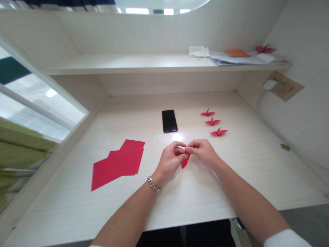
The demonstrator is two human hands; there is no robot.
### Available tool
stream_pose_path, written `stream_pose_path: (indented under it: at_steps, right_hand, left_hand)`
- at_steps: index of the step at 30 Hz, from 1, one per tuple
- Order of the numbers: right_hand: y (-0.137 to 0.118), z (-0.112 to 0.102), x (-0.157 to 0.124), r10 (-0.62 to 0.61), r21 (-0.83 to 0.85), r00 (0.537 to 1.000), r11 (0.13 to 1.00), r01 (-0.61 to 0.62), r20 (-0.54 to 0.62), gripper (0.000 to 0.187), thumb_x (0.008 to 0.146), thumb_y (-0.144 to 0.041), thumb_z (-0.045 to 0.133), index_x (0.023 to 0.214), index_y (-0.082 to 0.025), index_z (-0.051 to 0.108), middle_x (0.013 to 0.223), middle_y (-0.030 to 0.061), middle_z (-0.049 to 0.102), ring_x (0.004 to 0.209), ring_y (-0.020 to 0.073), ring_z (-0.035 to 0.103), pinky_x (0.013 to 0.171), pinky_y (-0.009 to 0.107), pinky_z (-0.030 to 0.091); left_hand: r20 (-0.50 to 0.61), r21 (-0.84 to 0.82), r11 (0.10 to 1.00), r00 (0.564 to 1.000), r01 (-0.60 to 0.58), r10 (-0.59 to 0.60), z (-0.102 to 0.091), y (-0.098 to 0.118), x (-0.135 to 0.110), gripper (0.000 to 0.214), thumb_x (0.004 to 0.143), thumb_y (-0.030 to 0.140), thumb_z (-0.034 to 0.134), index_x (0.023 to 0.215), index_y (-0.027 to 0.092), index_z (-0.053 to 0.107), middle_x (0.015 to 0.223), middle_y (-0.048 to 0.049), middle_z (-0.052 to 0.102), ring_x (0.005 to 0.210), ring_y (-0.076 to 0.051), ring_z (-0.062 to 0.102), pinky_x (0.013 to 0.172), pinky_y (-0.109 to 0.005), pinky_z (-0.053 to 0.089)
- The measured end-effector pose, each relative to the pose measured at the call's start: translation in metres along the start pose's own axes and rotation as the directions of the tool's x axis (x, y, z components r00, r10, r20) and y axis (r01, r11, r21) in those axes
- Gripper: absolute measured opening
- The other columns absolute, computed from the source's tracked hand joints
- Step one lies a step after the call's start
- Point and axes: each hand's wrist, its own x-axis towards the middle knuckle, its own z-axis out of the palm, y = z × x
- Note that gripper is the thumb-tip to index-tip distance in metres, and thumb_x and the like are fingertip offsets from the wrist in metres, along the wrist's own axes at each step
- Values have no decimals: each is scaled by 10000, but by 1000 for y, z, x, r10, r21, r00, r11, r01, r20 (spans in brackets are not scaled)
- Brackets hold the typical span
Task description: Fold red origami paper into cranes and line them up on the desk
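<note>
Between my two hands is a small folded piece of red paper (185,161), its lower end hanging free as a narrow point. My left hand (172,157) pinches it from the left side, thumb in front. From the right, my right hand (202,149) grips its upper part between thumb and fingertips. The fingers cover most of the paper's top, so its full shape is hidden. Three finished red paper cranes (212,122) stand in a row beyond my right hand. Flat red paper sheets (119,161) lie overlapping to the left of my left hand.
A black phone (169,121) lies on the white desk (164,206) beyond my hands. The shelf (128,63) above holds papers (223,60), an orange sheet (238,53) and another red folded paper piece (265,49). A white cable (267,121) runs from the wall socket (289,88) at right.
</note>
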Motion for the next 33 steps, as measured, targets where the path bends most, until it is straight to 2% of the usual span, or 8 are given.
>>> stream_pose_path:
  at_steps: [5, 12, 17, 23, 27, 29, 33]
  right_hand:
    - [2, 1, 1, 20, 59, 999, 998, -22, 44, 228, 722, -378, 707, 775, -159, 746, 702, 42, 710, 631, 171, 607, 583, 270, 442]
    - [-5, 0, -2, -1, 15, 1000, 1000, 2, -21, 174, 722, -335, 709, 706, -162, 722, 649, 18, 678, 619, 147, 563, 596, 263, 407]
    - [-3, -2, -1, 48, 121, 997, 991, -55, 56, 242, 731, -387, 703, 758, -146, 711, 659, 24, 666, 591, 141, 558, 564, 261, 415]
    - [-4, -2, 0, -24, -51, 999, 998, 22, -39, 213, 765, -356, 670, 689, -156, 666, 646, 20, 649, 616, 134, 546, 584, 253, 412]
    - [-3, -2, 1, 28, 117, 999, 993, -26, -15, 297, 800, -442, 620, 751, -152, 669, 680, 25, 645, 631, 142, 575, 602, 260, 457]
    - [-4, -4, 2, 32, 145, 999, 989, -30, -12, 318, 810, -463, 604, 809, -154, 673, 725, 31, 655, 653, 149, 592, 616, 269, 475]
    - [-6, -4, 1, -35, -21, 999, 999, 35, 7, 217, 783, -375, 652, 760, -159, 662, 702, 22, 655, 650, 145, 579, 616, 262, 449]
  left_hand:
    - [-47, 1, 1000, 999, 7, -7, -1, 2, 1, 356, 680, 231, 774, 982, 160, 598, 709, -34, 703, 648, -158, 657, 595, -252, 497]
    - [-26, -2, 1000, 999, 24, -24, 0, 5, 0, 342, 691, 201, 759, 981, 158, 583, 695, -24, 693, 625, -145, 635, 599, -253, 490]
    - [-25, -30, 998, 998, 60, -61, 1, 9, -1, 352, 672, 165, 758, 972, 154, 573, 692, -26, 699, 633, -151, 643, 607, -255, 491]
    - [-22, -65, 994, 996, 87, -89, 1, 8, 0, 380, 647, 151, 770, 974, 149, 576, 671, -20, 696, 598, -139, 630, 587, -243, 479]
    - [-24, -90, 990, 994, 107, -110, 1, 9, 0, 412, 633, 157, 784, 982, 147, 567, 684, -23, 704, 606, -143, 637, 595, -245, 488]
    - [-30, -90, 989, 993, 115, -118, 1, 10, 0, 416, 628, 156, 786, 979, 146, 563, 673, -19, 702, 598, -144, 636, 591, -246, 490]
    - [-32, -87, 989, 992, 117, -120, 1, 10, 0, 407, 632, 146, 780, 980, 143, 567, 667, -18, 701, 584, -134, 627, 585, -240, 485]
